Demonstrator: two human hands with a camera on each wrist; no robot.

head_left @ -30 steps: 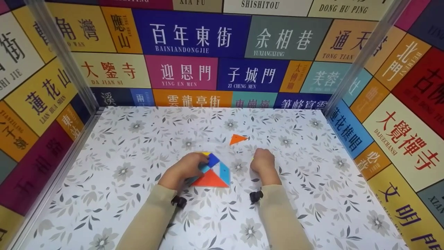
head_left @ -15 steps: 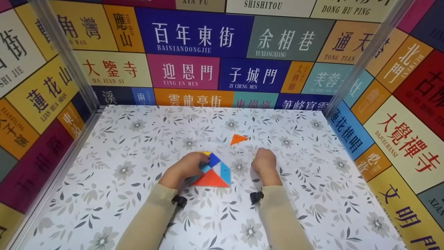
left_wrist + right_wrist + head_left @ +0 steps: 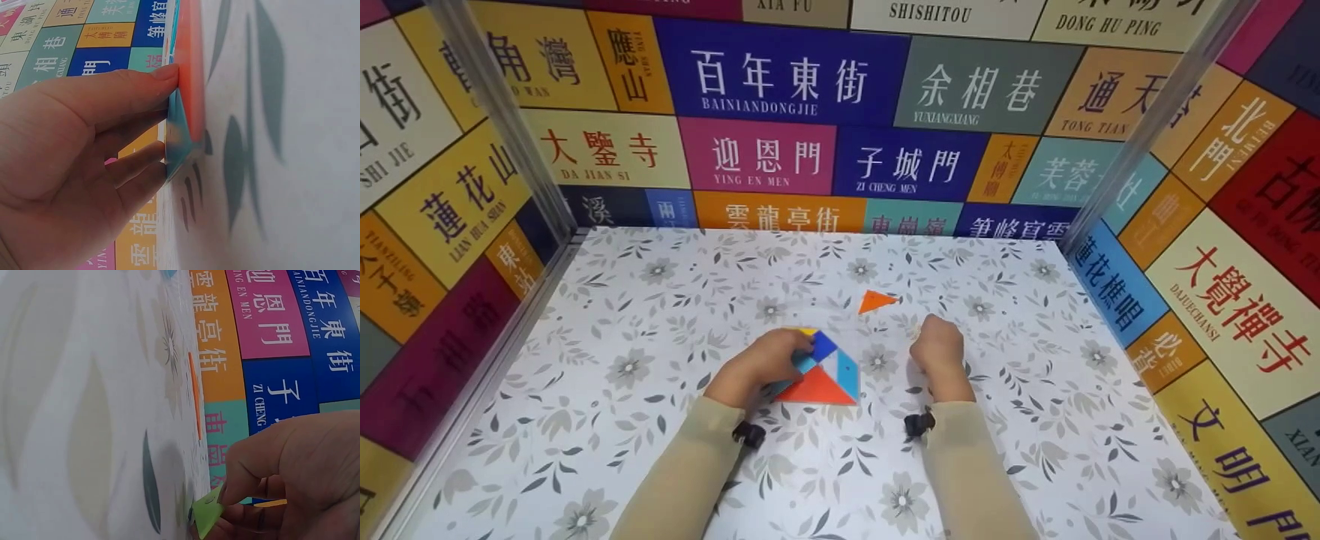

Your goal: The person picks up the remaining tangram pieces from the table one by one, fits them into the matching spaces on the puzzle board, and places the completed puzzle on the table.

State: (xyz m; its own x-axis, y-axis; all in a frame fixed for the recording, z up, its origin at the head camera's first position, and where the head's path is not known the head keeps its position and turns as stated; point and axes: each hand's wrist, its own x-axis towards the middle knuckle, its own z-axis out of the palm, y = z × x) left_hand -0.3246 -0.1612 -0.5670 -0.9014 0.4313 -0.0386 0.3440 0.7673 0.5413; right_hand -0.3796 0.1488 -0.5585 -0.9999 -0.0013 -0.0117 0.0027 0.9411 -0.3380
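Observation:
Several flat tangram pieces lie together under and beside my left hand [image 3: 761,358]: a red triangle [image 3: 819,388], a light blue piece [image 3: 848,371], a dark blue piece [image 3: 823,345] and a bit of yellow [image 3: 808,331]. The thumb and fingertips of that hand press on their left side; in the left wrist view they touch a light blue piece [image 3: 179,132] next to the red one. My right hand [image 3: 939,351], to the right, pinches a yellow-green tangram piece [image 3: 207,513] close over the table, partly hidden by the fingers. An orange triangle [image 3: 876,301] lies farther back.
A white table [image 3: 660,465] with a grey leaf-and-flower print bears all the pieces. Panels [image 3: 780,71] with coloured blocks of Chinese lettering stand at the back and both sides. Each wrist wears a black band [image 3: 750,433].
My right hand has shifted slightly right and farther back with the yellow-green tangram piece. The left hand and the pieces on the table keep their places.

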